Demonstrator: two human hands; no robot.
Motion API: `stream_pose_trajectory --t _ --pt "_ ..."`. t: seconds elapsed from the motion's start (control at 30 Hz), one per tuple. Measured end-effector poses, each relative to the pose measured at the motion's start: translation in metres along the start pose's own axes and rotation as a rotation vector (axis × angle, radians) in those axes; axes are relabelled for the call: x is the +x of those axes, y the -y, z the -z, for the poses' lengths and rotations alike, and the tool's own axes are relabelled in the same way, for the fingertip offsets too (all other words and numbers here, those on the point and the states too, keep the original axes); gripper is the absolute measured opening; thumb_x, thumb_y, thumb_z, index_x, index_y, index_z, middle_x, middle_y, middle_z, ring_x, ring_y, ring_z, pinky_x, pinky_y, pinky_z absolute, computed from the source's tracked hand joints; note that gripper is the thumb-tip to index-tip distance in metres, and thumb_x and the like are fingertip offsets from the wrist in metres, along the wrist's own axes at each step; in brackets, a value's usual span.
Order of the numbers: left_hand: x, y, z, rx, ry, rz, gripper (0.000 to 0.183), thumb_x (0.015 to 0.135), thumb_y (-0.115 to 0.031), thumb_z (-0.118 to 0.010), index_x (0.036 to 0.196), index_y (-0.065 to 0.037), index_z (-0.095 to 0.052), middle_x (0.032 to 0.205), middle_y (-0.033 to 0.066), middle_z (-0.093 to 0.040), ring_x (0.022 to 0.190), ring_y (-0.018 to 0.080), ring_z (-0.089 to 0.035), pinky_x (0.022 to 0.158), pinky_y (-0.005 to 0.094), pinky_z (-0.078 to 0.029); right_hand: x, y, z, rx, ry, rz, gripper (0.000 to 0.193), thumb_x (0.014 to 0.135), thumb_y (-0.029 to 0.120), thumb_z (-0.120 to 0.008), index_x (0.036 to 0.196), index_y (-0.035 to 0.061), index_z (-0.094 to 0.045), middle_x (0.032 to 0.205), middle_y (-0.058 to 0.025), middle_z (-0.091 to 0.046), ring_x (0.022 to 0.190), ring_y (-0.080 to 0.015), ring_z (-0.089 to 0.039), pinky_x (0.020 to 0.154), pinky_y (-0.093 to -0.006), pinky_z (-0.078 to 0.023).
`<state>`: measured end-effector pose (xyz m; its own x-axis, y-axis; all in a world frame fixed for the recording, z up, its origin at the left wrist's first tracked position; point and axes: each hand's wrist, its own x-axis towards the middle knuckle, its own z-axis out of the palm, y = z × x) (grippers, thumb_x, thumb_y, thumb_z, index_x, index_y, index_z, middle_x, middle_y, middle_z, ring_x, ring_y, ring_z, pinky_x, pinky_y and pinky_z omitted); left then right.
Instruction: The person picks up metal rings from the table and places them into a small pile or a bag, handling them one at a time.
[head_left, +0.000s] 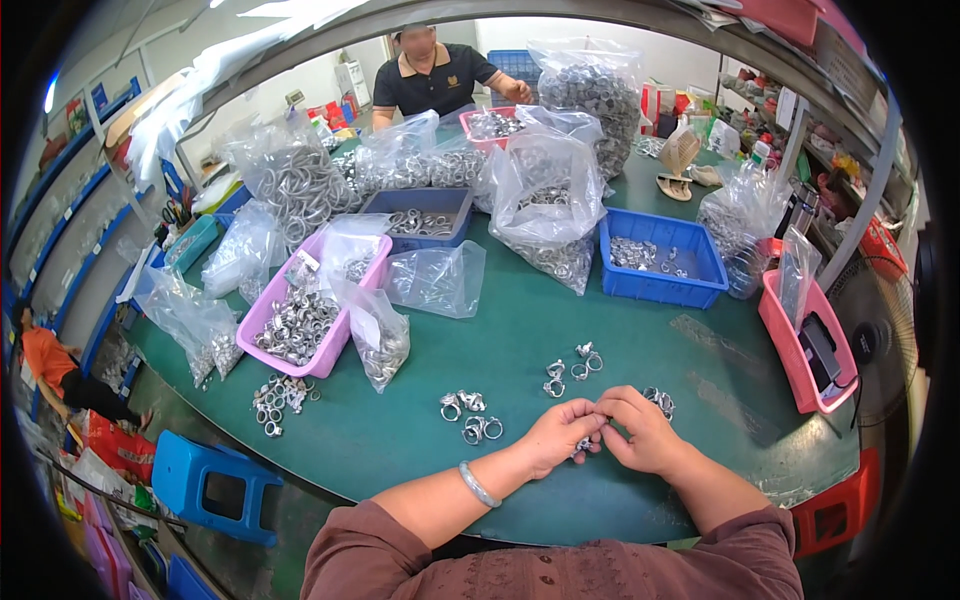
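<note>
My left hand point(558, 432) and my right hand point(642, 428) meet over the green table point(420, 450) near its front edge. Both pinch a small metal clamp ring point(590, 432) between the fingertips; most of it is hidden by my fingers. A pale bangle point(478, 485) sits on my left wrist. Loose metal clamp rings lie close by: a pair point(468, 415) to the left, a few point(572, 365) just beyond my hands, and a small cluster point(660, 400) beside my right hand.
A pink tray point(300, 325) of rings and a loose pile point(275, 400) sit left. Clear bags of rings, a blue bin point(660, 265) and a dark blue bin point(420, 215) stand behind. Another pink tray point(815, 350) is right. A person sits across the table. A blue stool point(210, 485) stands lower left.
</note>
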<state>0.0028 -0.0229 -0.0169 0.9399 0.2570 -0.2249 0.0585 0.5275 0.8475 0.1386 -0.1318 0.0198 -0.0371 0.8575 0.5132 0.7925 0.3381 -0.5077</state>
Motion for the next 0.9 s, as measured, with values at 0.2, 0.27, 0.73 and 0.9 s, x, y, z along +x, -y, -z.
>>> stream_pose_trajectory --t 0.2,0.27,0.73,0.9 --pt "-0.0001 -0.0008 0.0003 0.006 0.002 0.005 0.014 0.094 -0.021 -0.052 0.098 -0.008 -0.055 0.078 -0.0009 -0.057 0.068 0.0071 -0.055 0.051 0.0192 -0.042 0.0002 0.0004 0.0005 -0.011 -0.002 0.009 0.032 0.071 -0.003 -0.062 0.102 0.0022 -0.057 0.099 -0.0133 -0.055 0.083 -0.0305 -0.059 0.069 -0.0354 -0.05" --pt "0.0 -0.001 0.0006 0.007 0.008 0.006 0.014 0.094 -0.019 -0.051 0.1 -0.007 -0.055 0.079 0.0 -0.057 0.069 0.0081 -0.056 0.052 0.0192 -0.043 0.0003 0.0006 0.0007 -0.013 -0.002 0.009 0.032 0.071 -0.003 -0.062 0.102 0.0021 -0.057 0.099 -0.0133 -0.055 0.083 -0.0305 -0.059 0.069 -0.0354 -0.05" --pt "0.0005 0.0001 0.0015 0.002 0.005 0.01 0.014 0.094 -0.02 -0.052 0.1 -0.007 -0.055 0.079 0.0001 -0.058 0.07 0.0087 -0.057 0.051 0.0196 -0.044 0.0001 0.0 0.0009 -0.004 0.003 0.012 0.032 0.071 -0.002 -0.061 0.102 0.0024 -0.057 0.1 -0.0131 -0.054 0.082 -0.0299 -0.059 0.069 -0.0353 -0.05" --pt "0.0013 0.001 0.0024 0.002 0.008 0.011 0.014 0.094 -0.02 -0.052 0.1 -0.007 -0.055 0.079 0.0001 -0.058 0.069 0.0087 -0.057 0.051 0.0196 -0.043 -0.0008 -0.0006 0.0003 0.001 0.004 0.004 0.032 0.071 -0.002 -0.062 0.103 0.0024 -0.057 0.1 -0.0132 -0.054 0.083 -0.03 -0.059 0.069 -0.0353 -0.05"
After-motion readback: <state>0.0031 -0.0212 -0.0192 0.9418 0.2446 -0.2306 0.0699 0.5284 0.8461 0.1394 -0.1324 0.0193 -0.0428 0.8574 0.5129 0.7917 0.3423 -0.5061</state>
